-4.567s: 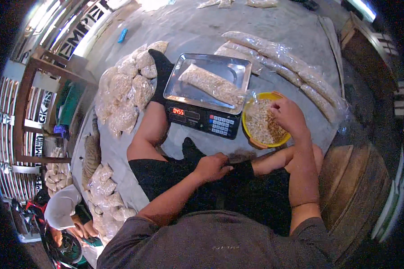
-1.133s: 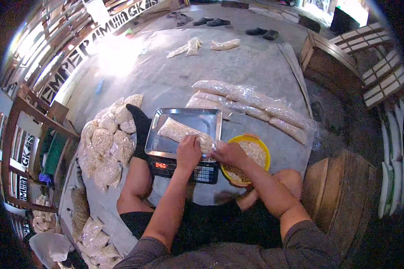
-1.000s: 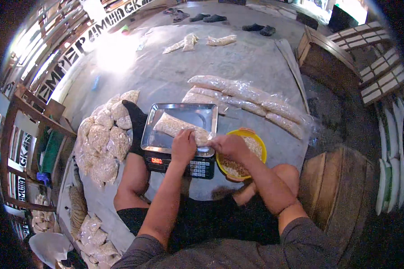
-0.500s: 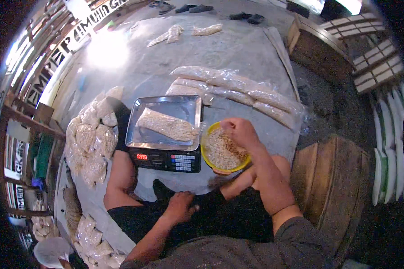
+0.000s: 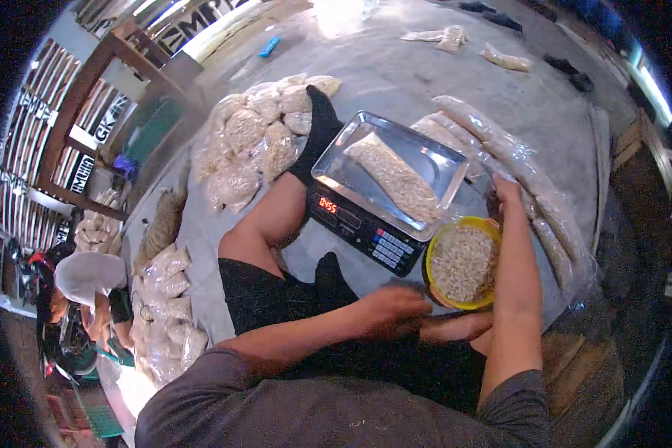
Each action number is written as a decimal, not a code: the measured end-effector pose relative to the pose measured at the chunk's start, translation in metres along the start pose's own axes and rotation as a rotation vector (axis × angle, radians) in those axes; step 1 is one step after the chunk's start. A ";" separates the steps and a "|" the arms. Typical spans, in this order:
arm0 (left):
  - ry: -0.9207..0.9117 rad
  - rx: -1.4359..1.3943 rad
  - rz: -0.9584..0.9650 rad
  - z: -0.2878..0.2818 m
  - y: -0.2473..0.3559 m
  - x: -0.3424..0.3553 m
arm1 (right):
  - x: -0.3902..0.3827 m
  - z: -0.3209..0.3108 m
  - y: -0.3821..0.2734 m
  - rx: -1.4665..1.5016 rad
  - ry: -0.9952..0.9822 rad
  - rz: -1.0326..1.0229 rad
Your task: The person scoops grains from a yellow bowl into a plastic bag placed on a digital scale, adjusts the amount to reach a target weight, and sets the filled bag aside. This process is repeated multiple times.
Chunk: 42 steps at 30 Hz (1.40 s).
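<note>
Lying on the black digital scale's (image 5: pixel 353 231) shiny rectangular metal tray (image 5: pixel 427 158), the long clear plastic bag of pale pieces (image 5: pixel 394 175) looks light, soft and slippery, best cradled mid-body; whether the blurred left hand (image 5: pixel 397 309) or half-hidden right hand (image 5: pixel 507 190) grips anything, I cannot tell.

Scale housing (image 5: pixel 366 237): black | Tray (image 5: pixel 343 168): silver | Display digits (image 5: pixel 327 204): red | Basin (image 5: pixel 470 305): yellow | Tray bag (image 5: pixel 396 175): clear, cream contents | Shirt (image 5: pixel 336 411): dark grey | Shorts (image 5: pixel 265 299): black | Cat (image 5: pixel 160 228): grey-brown, striped | Small flat object (image 5: pixel 269 46): blue
</note>
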<state>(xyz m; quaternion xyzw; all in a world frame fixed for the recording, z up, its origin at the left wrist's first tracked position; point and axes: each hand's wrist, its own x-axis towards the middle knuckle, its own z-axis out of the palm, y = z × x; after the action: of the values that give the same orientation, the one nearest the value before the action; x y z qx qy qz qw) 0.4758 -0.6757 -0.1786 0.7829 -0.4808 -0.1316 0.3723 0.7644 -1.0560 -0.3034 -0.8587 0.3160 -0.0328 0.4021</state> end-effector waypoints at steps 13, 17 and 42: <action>0.280 0.762 -0.219 -0.083 -0.033 0.087 | -0.079 -0.105 0.052 0.208 -0.274 -0.064; 0.217 0.388 -0.073 -0.074 -0.016 0.107 | -0.046 -0.175 0.156 -0.635 0.057 -0.530; 0.171 -0.881 0.396 -0.101 0.170 0.056 | -0.286 -0.095 -0.067 0.214 -0.564 -0.504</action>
<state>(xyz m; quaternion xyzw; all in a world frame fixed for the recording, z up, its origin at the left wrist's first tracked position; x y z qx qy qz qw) 0.4496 -0.7211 0.0204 0.4523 -0.4867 -0.1846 0.7242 0.5406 -0.9249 -0.1353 -0.8379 -0.0328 0.0740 0.5398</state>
